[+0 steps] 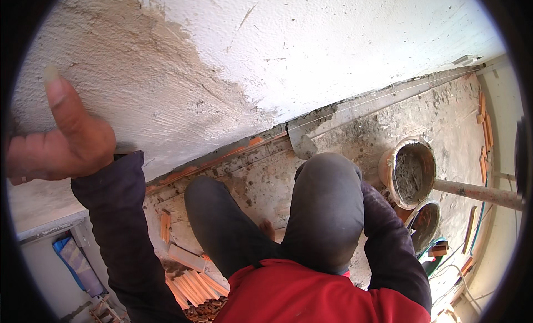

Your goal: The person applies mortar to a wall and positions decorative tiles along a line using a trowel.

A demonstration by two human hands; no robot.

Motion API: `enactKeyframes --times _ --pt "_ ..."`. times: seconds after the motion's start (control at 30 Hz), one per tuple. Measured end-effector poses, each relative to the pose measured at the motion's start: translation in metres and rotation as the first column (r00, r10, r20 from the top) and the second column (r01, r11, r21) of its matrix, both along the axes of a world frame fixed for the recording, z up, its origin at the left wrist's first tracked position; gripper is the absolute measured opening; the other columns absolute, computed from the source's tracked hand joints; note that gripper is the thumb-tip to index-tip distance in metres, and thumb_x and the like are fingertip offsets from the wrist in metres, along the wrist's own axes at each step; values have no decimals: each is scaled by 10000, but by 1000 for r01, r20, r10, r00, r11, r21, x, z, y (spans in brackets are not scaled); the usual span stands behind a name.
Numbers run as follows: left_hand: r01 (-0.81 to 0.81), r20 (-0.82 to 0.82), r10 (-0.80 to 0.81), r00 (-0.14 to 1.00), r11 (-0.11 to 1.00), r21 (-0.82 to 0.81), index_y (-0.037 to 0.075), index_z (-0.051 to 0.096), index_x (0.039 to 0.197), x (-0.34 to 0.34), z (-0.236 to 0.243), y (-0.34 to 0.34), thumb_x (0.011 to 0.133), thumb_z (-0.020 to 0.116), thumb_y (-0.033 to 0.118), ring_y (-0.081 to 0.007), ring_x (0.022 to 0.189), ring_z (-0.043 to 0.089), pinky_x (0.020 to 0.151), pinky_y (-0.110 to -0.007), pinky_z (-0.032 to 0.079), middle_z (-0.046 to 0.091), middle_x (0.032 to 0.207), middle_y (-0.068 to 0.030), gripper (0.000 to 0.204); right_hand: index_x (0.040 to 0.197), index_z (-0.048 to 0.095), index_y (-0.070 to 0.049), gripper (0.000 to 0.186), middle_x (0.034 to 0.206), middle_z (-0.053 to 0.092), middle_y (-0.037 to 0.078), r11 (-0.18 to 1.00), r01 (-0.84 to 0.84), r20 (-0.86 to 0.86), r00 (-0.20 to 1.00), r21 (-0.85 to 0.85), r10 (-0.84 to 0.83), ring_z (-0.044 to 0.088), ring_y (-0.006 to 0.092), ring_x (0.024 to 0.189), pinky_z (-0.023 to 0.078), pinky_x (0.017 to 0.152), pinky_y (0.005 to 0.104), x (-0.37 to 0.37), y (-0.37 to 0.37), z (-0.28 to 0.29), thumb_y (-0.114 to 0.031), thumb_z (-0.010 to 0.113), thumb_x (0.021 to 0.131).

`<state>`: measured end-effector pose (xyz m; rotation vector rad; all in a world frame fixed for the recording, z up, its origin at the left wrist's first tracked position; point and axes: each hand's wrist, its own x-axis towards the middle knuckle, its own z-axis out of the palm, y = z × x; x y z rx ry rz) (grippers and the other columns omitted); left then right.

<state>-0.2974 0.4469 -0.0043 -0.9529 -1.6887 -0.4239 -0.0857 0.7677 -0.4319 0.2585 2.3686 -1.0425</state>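
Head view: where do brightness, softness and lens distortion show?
Head view: the white wall looks brightest; head view: the base of the right-hand wall bows near the dark rim; head view: the left hand looks slightly soft.

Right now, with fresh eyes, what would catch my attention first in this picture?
Probably the left hand, thumb raised, at far left before a wall, partly rough brown, partly white. Next, the bright red top at bottom centre, then the bucket of grey mix on the floor at right.
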Motion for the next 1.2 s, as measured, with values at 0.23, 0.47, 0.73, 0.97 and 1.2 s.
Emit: enactKeyframes --times 0.23,0.47,0.73,0.97,1.2 --pt "-14 1 14 1000 1000 -22 -102 418 1256 2 0 -3 910 649 140 -265 907 646 814 -347 548 555 1116 -255 482 1015 659 -51 387 961 678 250 977 53 28 998 209 -60 647 442 946 508 799 518 -11 3 35 -405 544 908" --pt "-25 -5 25 1000 999 -26 -101 420 1258 -1 -1 -5 908 650 141 -267 912 645 819 -349 546 555 1120 -254 483 977 685 -76 381 893 693 215 935 -18 -91 994 355 53 673 401 892 521 762 499 -4 17 56 -427 564 892" --pt "-47 -8 46 999 998 -32 -99 423 1260 -2 -6 -8 907 651 143 -270 917 644 824 -351 543 555 1124 -254 485 925 708 -135 236 890 709 124 816 -133 -83 973 562 215 692 322 863 529 723 451 -36 14 47 -339 675 811" --pt "-71 -3 71 997 997 -41 -97 425 1262 -2 -8 -15 906 653 144 -272 921 643 828 -353 541 555 1128 -253 487 911 731 -142 234 897 712 119 776 -73 -118 975 627 187 691 311 849 537 738 440 -38 40 87 -347 683 809" --pt "-66 -4 66 998 997 -26 -96 427 1264 -6 -7 -13 905 654 146 -275 925 642 832 -355 539 556 1131 -253 489 1017 729 -144 322 983 711 149 856 -67 -38 994 513 101 680 343 943 536 812 461 -48 24 72 -410 639 858"
